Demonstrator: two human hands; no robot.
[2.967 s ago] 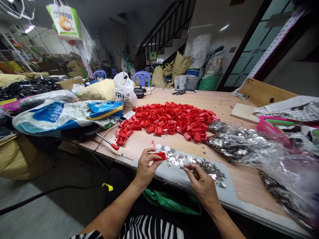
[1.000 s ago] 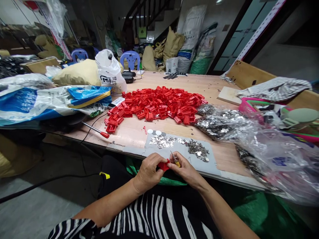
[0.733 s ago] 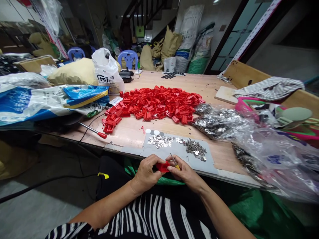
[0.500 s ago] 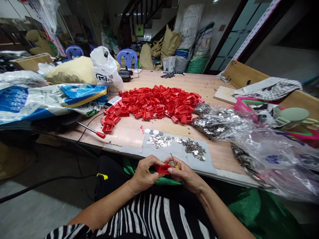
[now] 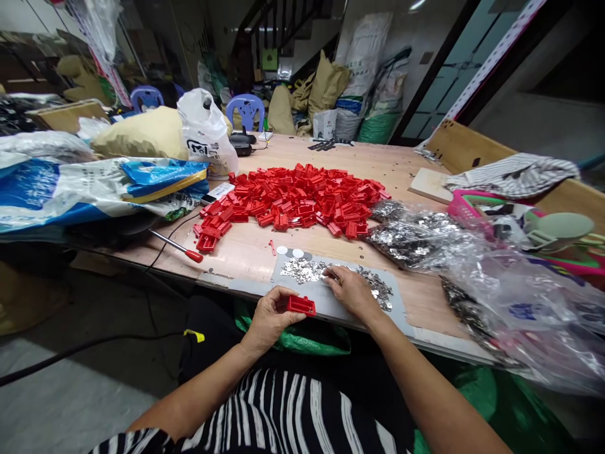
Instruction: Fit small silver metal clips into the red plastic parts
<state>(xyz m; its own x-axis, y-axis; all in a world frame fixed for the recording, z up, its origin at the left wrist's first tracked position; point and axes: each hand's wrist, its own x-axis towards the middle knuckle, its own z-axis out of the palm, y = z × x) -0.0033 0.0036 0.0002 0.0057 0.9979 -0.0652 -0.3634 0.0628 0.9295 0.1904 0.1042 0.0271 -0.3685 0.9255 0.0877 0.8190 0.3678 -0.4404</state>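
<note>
My left hand [image 5: 271, 318] pinches a small red plastic housing [image 5: 301, 306] by its left end, just in front of the table edge, its hollow side toward me. Over the grey mat [image 5: 338, 307], my right hand [image 5: 350, 291] reaches down with thumb and fingertips together among the small metal pieces. Whatever lies between those fingertips is too small to make out. Shiny flat metal plates [image 5: 302, 270] spread left of this hand, and a darker heap of metal parts [image 5: 382, 291] shows to its right, partly covered by it.
A wide pile of red housings [image 5: 302, 195] covers the table's middle. Clear bags of metal parts [image 5: 416, 239] and a pink basket [image 5: 466, 205] stand at right. On the left are a red-handled metal rod [image 5: 193, 255], a blue-white sack [image 5: 85, 189] and a white carrier bag [image 5: 205, 132].
My right hand has left the red housing and moved forward onto the metal pieces. The thin yellow-handled tool it held no longer shows. My left hand still holds the housing, now turned.
</note>
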